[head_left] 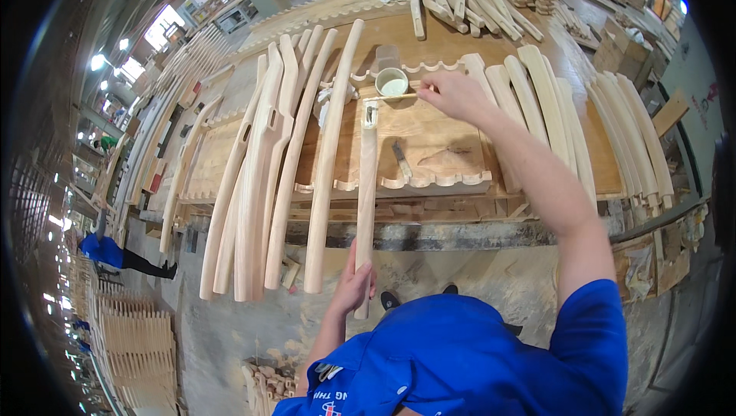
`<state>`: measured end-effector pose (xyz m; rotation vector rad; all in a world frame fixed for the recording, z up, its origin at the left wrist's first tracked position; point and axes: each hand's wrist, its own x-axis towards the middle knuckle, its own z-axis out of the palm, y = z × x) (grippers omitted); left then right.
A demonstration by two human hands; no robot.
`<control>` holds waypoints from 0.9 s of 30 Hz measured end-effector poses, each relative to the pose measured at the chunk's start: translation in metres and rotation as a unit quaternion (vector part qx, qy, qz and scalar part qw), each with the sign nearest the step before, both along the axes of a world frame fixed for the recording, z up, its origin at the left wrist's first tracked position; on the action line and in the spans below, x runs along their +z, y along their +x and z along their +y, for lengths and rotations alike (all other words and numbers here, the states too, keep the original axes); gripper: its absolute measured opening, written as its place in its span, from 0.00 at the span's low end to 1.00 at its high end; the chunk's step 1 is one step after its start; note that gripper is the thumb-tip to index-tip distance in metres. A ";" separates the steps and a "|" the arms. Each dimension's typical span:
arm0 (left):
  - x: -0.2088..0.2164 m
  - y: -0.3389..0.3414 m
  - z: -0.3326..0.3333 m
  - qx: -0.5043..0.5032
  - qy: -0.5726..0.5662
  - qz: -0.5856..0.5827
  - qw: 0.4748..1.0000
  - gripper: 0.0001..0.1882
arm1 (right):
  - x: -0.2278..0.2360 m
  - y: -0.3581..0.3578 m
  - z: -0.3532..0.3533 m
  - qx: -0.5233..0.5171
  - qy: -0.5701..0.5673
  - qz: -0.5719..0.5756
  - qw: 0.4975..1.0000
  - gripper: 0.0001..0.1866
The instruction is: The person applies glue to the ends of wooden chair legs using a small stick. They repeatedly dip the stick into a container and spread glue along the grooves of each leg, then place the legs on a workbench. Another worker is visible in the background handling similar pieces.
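A worker in a blue shirt point(452, 355) stands at a bench, both bare hands busy. The left hand point(355, 284) is curled around the near end of a pale wooden leg point(368, 186), which points away from the worker, its far part over a scalloped board point(445, 147) and its near end jutting past the bench edge. At the leg's far end is a small socket point(372, 115) with whitish smears about its rim. The right hand point(451, 95) reaches in from the right, fingers pinched narrowly on a thin stick point(399, 97) whose tip is at that far end; I cannot tell whether it touches the wood. Just beyond sits an open cup point(391, 73) of pale paste point(394, 87). To my eye the cup is the main risk: a sideways sweep of the stick or a lift of the leg could knock it over, spilling onto the board. Too loaded a stick could drip outside the socket, and since one hand alone steadies the leg, a slack grip might let it roll. A scraper point(401, 160) lies on the board, right of the leg, where a swinging leg could catch it. More legs point(326, 163) lean close by on the left, easily bumped.
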<state>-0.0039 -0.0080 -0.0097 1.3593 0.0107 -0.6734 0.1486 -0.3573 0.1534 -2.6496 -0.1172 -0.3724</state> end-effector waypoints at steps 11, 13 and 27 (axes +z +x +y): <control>0.008 -0.001 0.002 -0.017 0.004 0.016 1.000 0.39 | -0.068 0.000 0.021 -0.014 0.076 -0.118 0.990 0.10; 0.010 -0.002 0.001 -0.014 0.004 0.020 1.000 0.39 | -0.076 -0.007 0.017 0.015 0.037 -0.144 0.989 0.09; 0.018 -0.001 -0.001 -0.032 -0.009 0.021 0.999 0.38 | -0.079 -0.005 0.013 -0.011 0.047 -0.223 0.974 0.06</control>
